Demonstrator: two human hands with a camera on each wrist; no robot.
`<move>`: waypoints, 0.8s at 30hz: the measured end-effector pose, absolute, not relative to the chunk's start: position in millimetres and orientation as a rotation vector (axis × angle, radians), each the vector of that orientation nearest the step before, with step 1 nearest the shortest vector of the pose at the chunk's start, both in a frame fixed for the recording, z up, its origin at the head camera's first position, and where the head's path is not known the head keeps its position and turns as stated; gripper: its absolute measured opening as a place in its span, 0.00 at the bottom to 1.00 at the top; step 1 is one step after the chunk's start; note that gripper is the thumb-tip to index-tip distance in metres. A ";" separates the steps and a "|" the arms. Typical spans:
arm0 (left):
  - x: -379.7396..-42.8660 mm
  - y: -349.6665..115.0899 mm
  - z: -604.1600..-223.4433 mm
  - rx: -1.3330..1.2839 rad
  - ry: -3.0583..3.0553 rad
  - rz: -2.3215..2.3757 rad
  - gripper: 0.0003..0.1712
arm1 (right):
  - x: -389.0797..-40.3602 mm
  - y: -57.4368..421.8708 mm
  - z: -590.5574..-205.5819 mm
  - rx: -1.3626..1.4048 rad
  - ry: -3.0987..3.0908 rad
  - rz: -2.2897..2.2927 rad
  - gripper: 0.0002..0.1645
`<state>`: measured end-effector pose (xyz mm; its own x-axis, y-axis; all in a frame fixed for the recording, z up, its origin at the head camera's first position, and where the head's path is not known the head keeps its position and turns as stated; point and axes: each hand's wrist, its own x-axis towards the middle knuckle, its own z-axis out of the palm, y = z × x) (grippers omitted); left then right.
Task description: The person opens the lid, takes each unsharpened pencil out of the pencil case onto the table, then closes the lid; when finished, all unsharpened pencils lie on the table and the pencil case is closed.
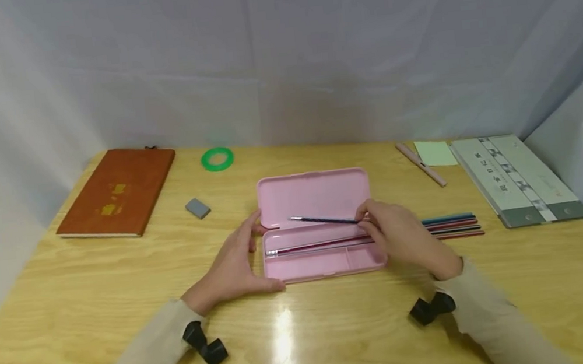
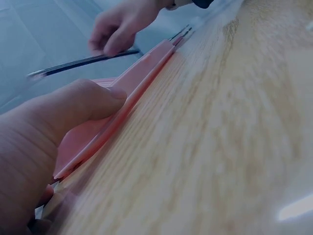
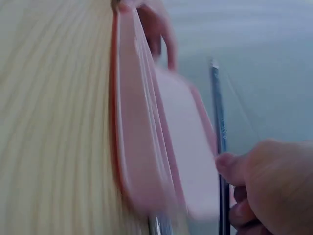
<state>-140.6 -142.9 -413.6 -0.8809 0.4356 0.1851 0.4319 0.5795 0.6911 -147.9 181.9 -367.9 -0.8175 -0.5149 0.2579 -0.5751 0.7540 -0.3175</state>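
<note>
An open pink pencil case (image 1: 315,267) lies on the table, its lid (image 1: 314,194) folded back away from me. My left hand (image 1: 233,266) holds the case's left end, thumb at the front wall and fingers near the back corner. Between thumb and fingers, my right hand (image 1: 402,236) pinches a dark pencil (image 1: 321,220) above the case, its silver end pointing left; the left wrist view shows this pencil (image 2: 83,62) raised clear of the case. Inside the long compartment lie pencils (image 1: 318,244), partly hidden by my right hand.
Several pencils (image 1: 453,224) lie on the table right of the case. Behind them are a pink pen (image 1: 420,163), sticky notes (image 1: 435,153) and a grey-white notebook (image 1: 518,178). Leftward sit a grey eraser (image 1: 198,208), green tape roll (image 1: 218,168) and brown notebook (image 1: 118,193).
</note>
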 end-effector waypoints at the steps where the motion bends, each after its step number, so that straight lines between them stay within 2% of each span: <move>1: -140.9 -143.5 -413.2 0.764 2.787 1.216 0.76 | -144.8 195.8 -369.0 0.865 -2.770 0.595 0.04; 7: -142.5 -144.9 -413.5 0.733 2.767 1.214 0.78 | -111.3 287.5 -380.8 0.706 -2.778 0.627 0.06; 11: -144.7 -142.7 -414.9 0.767 2.759 1.223 0.77 | -89.3 324.3 -387.7 0.594 -2.838 0.587 0.11; 15: -145.5 -142.0 -414.8 0.778 2.755 1.239 0.77 | -86.2 329.3 -390.7 0.573 -2.869 0.510 0.13; 24: -142.7 -143.5 -414.2 0.752 2.743 1.259 0.77 | -105.6 299.9 -390.2 0.640 -2.878 0.486 0.16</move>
<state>-142.7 -143.5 -414.2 -0.8825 0.4391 0.1683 0.4139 0.5554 0.7213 -105.6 299.9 -390.2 -0.8969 -0.3854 0.2170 -0.4352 0.8561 -0.2785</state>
